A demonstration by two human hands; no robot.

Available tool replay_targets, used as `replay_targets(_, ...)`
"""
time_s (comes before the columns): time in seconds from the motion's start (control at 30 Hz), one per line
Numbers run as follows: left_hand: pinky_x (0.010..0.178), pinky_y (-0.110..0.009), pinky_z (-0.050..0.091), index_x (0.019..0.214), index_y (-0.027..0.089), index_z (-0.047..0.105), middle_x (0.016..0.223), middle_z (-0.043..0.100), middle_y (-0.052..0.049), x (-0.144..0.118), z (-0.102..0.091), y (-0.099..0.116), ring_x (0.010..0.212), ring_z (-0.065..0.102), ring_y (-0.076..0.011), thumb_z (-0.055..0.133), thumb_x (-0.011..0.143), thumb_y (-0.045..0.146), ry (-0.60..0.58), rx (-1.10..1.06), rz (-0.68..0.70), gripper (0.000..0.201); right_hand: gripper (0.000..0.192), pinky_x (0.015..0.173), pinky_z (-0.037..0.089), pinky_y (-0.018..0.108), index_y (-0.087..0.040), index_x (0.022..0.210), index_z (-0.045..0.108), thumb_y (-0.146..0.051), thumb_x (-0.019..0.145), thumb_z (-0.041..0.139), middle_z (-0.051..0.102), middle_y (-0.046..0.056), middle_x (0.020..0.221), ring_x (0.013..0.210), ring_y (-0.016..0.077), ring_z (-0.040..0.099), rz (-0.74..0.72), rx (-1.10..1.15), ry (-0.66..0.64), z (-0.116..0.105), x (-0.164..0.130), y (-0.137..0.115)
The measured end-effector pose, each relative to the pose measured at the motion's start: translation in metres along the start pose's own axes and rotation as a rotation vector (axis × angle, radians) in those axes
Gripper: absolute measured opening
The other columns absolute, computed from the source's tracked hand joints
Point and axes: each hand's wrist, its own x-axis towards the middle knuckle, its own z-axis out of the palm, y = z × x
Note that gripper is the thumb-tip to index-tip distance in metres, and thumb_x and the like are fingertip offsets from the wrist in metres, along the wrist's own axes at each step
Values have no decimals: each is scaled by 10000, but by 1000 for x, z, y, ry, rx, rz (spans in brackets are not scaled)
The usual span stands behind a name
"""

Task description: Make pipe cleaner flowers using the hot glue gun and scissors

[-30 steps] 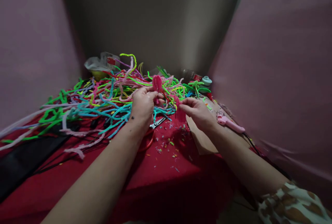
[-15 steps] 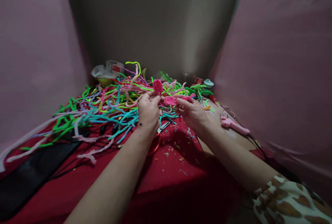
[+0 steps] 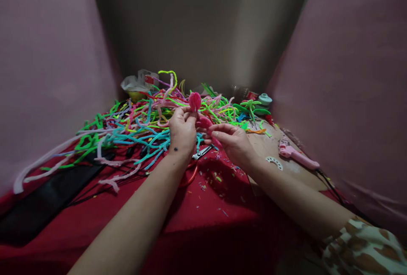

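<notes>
Right now I am seeing both hands working close together over the middle of the table [image 3: 222, 224], which is lying under a red cloth. My left hand [image 3: 182, 133] is pinching the stem of a pink pipe-cleaner shape [image 3: 195, 101], and its coiled round head is standing up just above the fingertips, at 12 o'clock from the hand. My right hand [image 3: 233, 141] is sitting just beside it at 3 o'clock, its grip pressed onto a second pink loop [image 3: 205, 122] that is running between the two hands; thumb and forefinger are closing on it, though I cannot tell exactly how the loop is joining the stem.

Behind the hands, from 9 o'clock round to 1 o'clock, a big tangle of pipe cleaners [image 3: 133, 126] is spreading across the cloth in green, teal, pink, yellow and lilac. A pair of scissors [image 3: 201, 152] is lying just under the left wrist, at 6 o'clock from the pinched shape, its blades pointing up and to the right. Small coloured clippings [image 3: 219, 179] are littering the cloth near them. At 3 o'clock, well apart from the hands, a pink glue gun [image 3: 297, 156] is resting on a brown board [image 3: 280, 147]. A crumpled plastic bag [image 3: 138, 83] is sitting at 11 o'clock, at the far edge of the tangle.
</notes>
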Motion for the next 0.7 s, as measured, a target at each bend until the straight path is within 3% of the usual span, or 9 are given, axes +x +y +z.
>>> replay_targets(0.17,503,-207,477,792,191,532,634,612,26,-5,3,0,530,593,-112,568,732,195,-70,103,34,70,233,480,512,249,-174,700,567,-120,584,762,602,-53,563,496,125,616,100,48,37,-8,5,-4)
replay_targets(0.37,451,-206,462,791,180,533,636,612,24,-8,5,5,491,579,-109,585,719,194,-92,77,-13,90,254,535,560,299,-159,779,579,-145,610,768,673,16,658,554,166,656,317,182,-46,-18,12,-2)
replay_targets(0.5,373,-173,402,800,176,525,688,640,6,-6,2,8,499,582,-105,580,722,184,-120,23,-15,96,245,530,548,263,-161,802,587,-110,614,737,675,10,652,550,149,646,366,232,-40,-19,14,-1)
replay_targets(0.7,316,-179,339,794,178,509,659,639,11,0,0,9,454,544,-97,586,697,145,-57,30,-12,128,184,527,532,240,-153,793,588,-119,645,692,674,15,680,528,123,624,334,256,-17,-21,13,-3)
